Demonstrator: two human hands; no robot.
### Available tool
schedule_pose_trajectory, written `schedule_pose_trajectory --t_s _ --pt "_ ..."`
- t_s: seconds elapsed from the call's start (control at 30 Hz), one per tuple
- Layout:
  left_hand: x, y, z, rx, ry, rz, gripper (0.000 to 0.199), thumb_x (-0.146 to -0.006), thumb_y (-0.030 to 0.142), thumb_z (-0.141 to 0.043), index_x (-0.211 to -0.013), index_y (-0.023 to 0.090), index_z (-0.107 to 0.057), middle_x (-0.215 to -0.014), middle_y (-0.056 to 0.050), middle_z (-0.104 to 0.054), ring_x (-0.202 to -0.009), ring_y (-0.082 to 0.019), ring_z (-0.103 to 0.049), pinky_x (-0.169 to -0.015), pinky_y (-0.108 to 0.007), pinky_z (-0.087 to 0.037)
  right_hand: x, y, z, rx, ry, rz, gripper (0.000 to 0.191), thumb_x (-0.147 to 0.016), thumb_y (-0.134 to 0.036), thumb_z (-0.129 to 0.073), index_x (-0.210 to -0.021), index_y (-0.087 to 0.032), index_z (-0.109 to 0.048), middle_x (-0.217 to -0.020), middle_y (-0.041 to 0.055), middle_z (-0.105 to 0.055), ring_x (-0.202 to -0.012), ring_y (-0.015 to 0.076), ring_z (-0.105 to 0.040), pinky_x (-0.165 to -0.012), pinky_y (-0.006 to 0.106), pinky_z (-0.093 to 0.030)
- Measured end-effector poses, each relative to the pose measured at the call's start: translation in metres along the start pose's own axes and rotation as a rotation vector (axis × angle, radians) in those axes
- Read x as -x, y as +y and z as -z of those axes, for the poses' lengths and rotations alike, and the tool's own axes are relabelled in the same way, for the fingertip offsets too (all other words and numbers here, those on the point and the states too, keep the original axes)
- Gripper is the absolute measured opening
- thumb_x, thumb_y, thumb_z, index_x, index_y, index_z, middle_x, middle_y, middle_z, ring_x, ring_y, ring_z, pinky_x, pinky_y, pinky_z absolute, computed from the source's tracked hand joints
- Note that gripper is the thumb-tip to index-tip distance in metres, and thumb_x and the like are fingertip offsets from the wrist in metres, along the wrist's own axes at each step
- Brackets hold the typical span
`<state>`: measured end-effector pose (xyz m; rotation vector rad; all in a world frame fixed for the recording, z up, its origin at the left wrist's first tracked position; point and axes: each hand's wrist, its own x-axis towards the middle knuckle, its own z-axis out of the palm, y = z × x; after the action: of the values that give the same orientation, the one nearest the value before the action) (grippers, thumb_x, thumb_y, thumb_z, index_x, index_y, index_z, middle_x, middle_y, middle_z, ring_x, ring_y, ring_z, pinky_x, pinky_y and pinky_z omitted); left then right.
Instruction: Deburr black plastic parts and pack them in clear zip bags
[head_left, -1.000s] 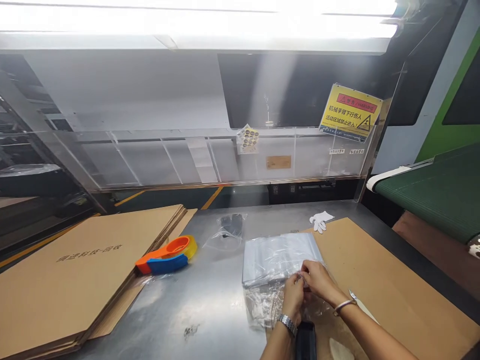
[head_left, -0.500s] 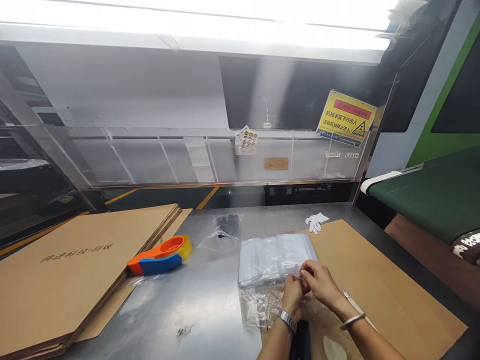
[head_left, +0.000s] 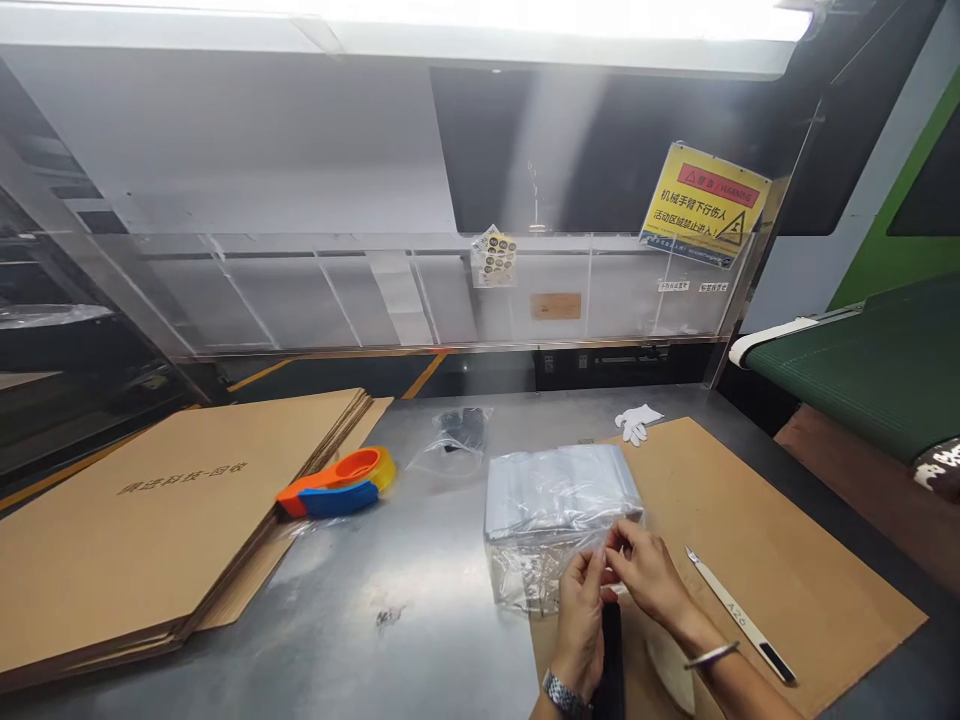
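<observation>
A grey-white block-shaped bundle [head_left: 559,485] in clear wrap lies on the bench, and a loose, crinkled clear plastic bag [head_left: 525,570] spreads over its near side. At the bag's near right edge, my left hand [head_left: 581,620] is closed in a pinch, thumb up. My right hand [head_left: 649,572] pinches beside it, fingertips almost meeting the left ones. Thin film shows at the fingertips; its exact edge is hard to make out. Below my hands lie a black long object [head_left: 613,655], partly covered by my left hand, and a pale flat piece [head_left: 667,670] partly behind my right wrist.
Right of my hands, slim tweezers marked A26 [head_left: 739,612] lie on a cardboard sheet [head_left: 810,560]. A white glove [head_left: 637,422] and a bagged black item [head_left: 463,430] lie farther back. An orange-blue tape dispenser [head_left: 337,487] touches stacked cardboard [head_left: 150,530]. A green conveyor [head_left: 847,370] stands right.
My left hand has turned, its thumb now showing upward, and both hands stay together at the bag's edge. The view has shifted, and the tweezers are now uncovered by my right arm.
</observation>
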<state>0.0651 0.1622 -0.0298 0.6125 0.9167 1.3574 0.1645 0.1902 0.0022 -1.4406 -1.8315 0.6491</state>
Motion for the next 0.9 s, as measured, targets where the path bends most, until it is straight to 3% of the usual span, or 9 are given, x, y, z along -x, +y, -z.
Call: schedule_pose_trajectory --t_s 0.1,0.27,0.33,0.4,0.5,0.6,0.73,0.83,0.9 --pt "-0.001 -0.002 0.006 -0.017 0.016 -0.037 0.037 -0.065 0.045 -0.070 -0.080 0.013 -0.060 -0.077 -0.006 -0.062 -0.070 -0.014 -0.058 -0.056 -0.021 -0.042 0.008 0.002 -0.005 -0.007 -0.023 0.032 0.008 -0.074 -0.020 -0.050 -0.067 -0.018 -0.052 -0.063 -0.0016 -0.056 -0.060 0.0131 -0.050 -0.055 0.022 -0.035" --pt "-0.001 -0.011 0.026 -0.194 0.156 -0.134 0.037 -0.069 0.050 -0.063 -0.071 0.013 -0.058 -0.066 -0.004 -0.057 -0.059 -0.014 -0.055 -0.052 -0.025 -0.043 0.014 0.016 -0.002 0.009 0.019 0.023 0.012 -0.081 -0.024 -0.046 -0.071 -0.018 -0.052 -0.064 -0.0004 -0.057 -0.059 0.0139 -0.052 -0.054 0.023 -0.039" --pt "0.003 -0.010 0.030 -0.307 0.193 -0.208 0.034 -0.071 0.046 -0.063 -0.076 0.013 -0.061 -0.069 -0.005 -0.058 -0.061 -0.016 -0.055 -0.056 -0.028 -0.045 0.019 0.014 0.000 0.050 0.046 0.045 0.013 -0.084 -0.024 -0.044 -0.075 -0.018 -0.052 -0.069 0.0014 -0.058 -0.065 0.0159 -0.053 -0.060 0.026 -0.040" --pt "0.010 -0.008 0.032 -0.399 0.229 -0.297 0.032 -0.071 0.038 -0.066 -0.093 0.016 -0.062 -0.085 -0.006 -0.059 -0.077 -0.019 -0.056 -0.070 -0.033 -0.047 0.025 0.006 -0.001 0.101 0.046 0.094 0.015 -0.086 -0.022 -0.041 -0.079 -0.019 -0.053 -0.076 0.0034 -0.058 -0.074 0.0184 -0.053 -0.066 0.029 -0.040" --pt "0.019 -0.002 0.035 -0.713 0.244 -0.576 0.037 -0.075 0.022 -0.062 -0.112 0.024 -0.058 -0.103 -0.006 -0.054 -0.100 -0.022 -0.048 -0.088 -0.039 -0.039 0.034 -0.011 -0.005 0.172 -0.008 0.186 0.018 -0.087 -0.019 -0.039 -0.081 -0.020 -0.056 -0.079 0.0040 -0.058 -0.079 0.0201 -0.051 -0.070 0.031 -0.039" --pt "0.023 0.002 0.046 -1.053 0.212 -0.857 0.027 -0.083 0.012 -0.050 -0.101 0.025 -0.064 -0.088 -0.005 -0.053 -0.087 -0.020 -0.048 -0.079 -0.037 -0.041 0.044 -0.023 -0.008 0.229 -0.052 0.223 0.020 -0.088 -0.019 -0.038 -0.082 -0.022 -0.057 -0.081 0.0037 -0.058 -0.082 0.0203 -0.052 -0.071 0.030 -0.040" --pt "0.027 0.003 0.073 -1.147 0.244 -0.965 0.026 -0.084 0.008 -0.047 -0.102 0.017 -0.063 -0.075 -0.004 -0.049 -0.073 -0.018 -0.046 -0.068 -0.033 -0.042 0.069 -0.022 -0.016 0.311 0.000 0.088 0.024 -0.093 -0.027 -0.032 -0.102 -0.019 -0.053 -0.095 0.0092 -0.060 -0.085 0.0219 -0.057 -0.071 0.031 -0.042" --pt "0.036 0.000 0.090 -1.229 0.241 -0.979 0.025 -0.084 0.006 -0.048 -0.103 0.016 -0.061 -0.073 -0.003 -0.049 -0.071 -0.018 -0.046 -0.066 -0.031 -0.041 0.099 -0.009 -0.032 0.401 -0.009 -0.070 0.029 -0.090 -0.038 -0.040 -0.088 -0.015 -0.057 -0.072 0.0114 -0.063 -0.063 0.0263 -0.062 -0.054 0.032 -0.041" --pt "0.043 -0.003 0.096 -1.290 0.211 -0.953 0.024 -0.083 0.005 -0.048 -0.100 0.016 -0.062 -0.071 -0.003 -0.050 -0.069 -0.018 -0.046 -0.064 -0.031 -0.041 0.118 0.004 -0.043 0.439 -0.050 -0.132 0.024 -0.085 -0.035 -0.047 -0.078 -0.016 -0.059 -0.058 0.0098 -0.062 -0.054 0.0271 -0.062 -0.047 0.030 -0.037"
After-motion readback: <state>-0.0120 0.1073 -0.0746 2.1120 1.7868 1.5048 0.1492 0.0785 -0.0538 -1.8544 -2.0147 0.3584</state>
